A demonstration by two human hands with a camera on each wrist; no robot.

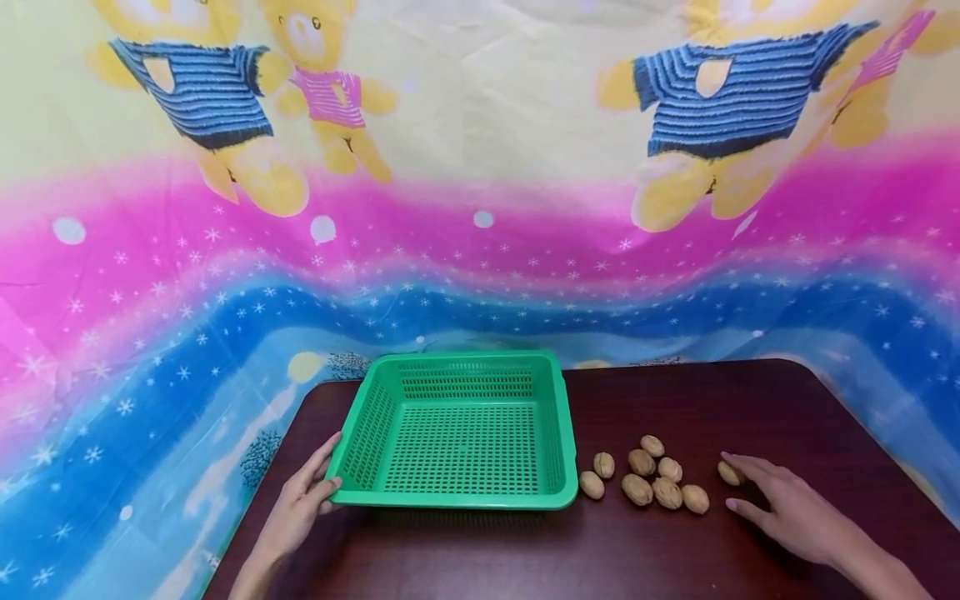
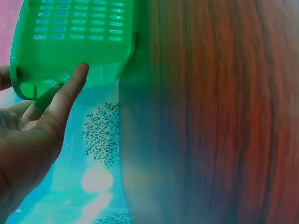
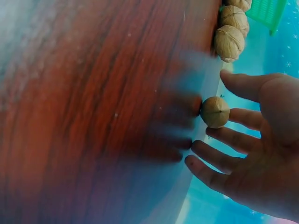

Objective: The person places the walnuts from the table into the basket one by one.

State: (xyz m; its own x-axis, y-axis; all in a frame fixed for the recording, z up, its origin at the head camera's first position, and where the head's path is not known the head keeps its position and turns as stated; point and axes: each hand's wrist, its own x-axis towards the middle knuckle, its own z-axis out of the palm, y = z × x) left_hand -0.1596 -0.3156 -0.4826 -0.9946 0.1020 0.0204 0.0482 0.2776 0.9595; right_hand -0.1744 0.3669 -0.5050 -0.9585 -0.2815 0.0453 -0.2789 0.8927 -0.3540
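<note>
My left hand (image 1: pixel 298 500) grips the left rim of a green plastic basket (image 1: pixel 564 433), its thumb over the near left corner. The left wrist view has a finger (image 2: pixel 70 95) of it lying along the basket's slotted side (image 2: pixel 74 51). On the right, my right hand (image 1: pixel 791 508) reaches around a single walnut (image 1: pixel 730 473) with thumb and fingers spread apart. In the right wrist view this walnut (image 3: pixel 216 112) sits on the table in front of the fingers, and the thumb (image 3: pixel 243 85) stands away from it.
Several walnuts (image 1: pixel 667 493) lie in a loose group between the basket and my right hand. Two more walnuts (image 1: pixel 592 485) lie close to the basket's right side. Everything stands on a dark red-brown table (image 1: pixel 480 554), with a printed bear cloth (image 1: pixel 480 242) hanging behind.
</note>
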